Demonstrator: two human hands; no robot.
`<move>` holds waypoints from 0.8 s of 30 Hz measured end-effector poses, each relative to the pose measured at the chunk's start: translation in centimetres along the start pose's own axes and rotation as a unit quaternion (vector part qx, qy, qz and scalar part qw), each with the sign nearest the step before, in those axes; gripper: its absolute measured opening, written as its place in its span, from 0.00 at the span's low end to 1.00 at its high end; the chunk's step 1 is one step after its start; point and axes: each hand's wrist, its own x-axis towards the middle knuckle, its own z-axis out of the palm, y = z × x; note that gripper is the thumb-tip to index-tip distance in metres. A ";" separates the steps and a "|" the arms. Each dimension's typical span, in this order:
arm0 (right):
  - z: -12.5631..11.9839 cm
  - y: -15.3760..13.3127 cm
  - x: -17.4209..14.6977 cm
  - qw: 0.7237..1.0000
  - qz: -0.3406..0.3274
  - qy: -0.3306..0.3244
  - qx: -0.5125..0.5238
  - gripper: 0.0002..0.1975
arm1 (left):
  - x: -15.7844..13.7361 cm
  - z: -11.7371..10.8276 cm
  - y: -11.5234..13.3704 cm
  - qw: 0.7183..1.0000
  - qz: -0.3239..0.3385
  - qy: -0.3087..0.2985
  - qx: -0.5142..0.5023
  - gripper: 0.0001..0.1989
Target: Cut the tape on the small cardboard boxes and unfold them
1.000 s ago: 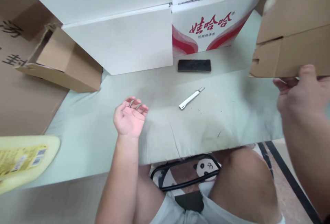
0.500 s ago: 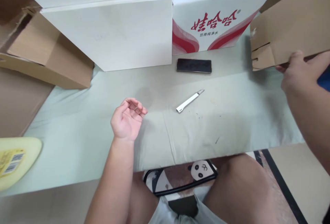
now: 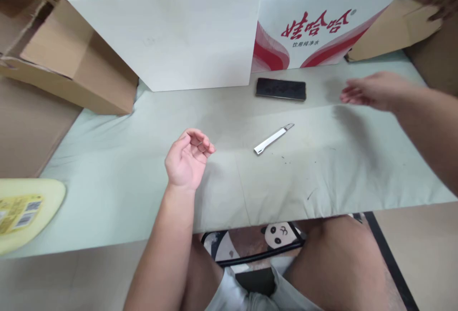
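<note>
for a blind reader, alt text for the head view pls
Both hands are empty over a pale green table: the left hand rests palm up, the right hand hovers flat near a black phone. A white utility knife lies between them.

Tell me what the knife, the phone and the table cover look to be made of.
Knife: likely white plastic handle, matte, with a grey metallic tip. Phone: dark glossy face, probably glass, since it shows faint reflections. Table cover: pale green cloth, matte, with creases and folds, a few dark specks on it.
</note>
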 end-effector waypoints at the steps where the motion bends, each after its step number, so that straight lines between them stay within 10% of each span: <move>1: 1.0 0.4 -2.1 0.997 0.047 -0.052 -0.041 0.18 | -0.1 0.0 0.1 1.000 0.001 0.000 -0.004 0.08; 5: 4.1 -0.8 -10.1 0.946 0.124 -0.256 -0.156 0.10 | -0.6 -0.1 0.4 1.000 0.008 -0.002 -0.015 0.08; 7: 5.2 -2.7 -12.5 0.901 0.052 -0.315 -0.294 0.11 | -0.8 -0.2 0.6 1.000 0.017 -0.001 -0.021 0.08; 12: 8.3 -7.9 -14.3 0.835 -0.152 -0.167 -0.501 0.12 | -1.3 -1.0 1.8 0.998 0.041 0.009 -0.041 0.08; 24: 27.4 -19.2 -18.2 0.779 -0.389 -0.272 -0.410 0.09 | -2.1 -3.6 5.4 0.981 0.086 0.056 -0.167 0.10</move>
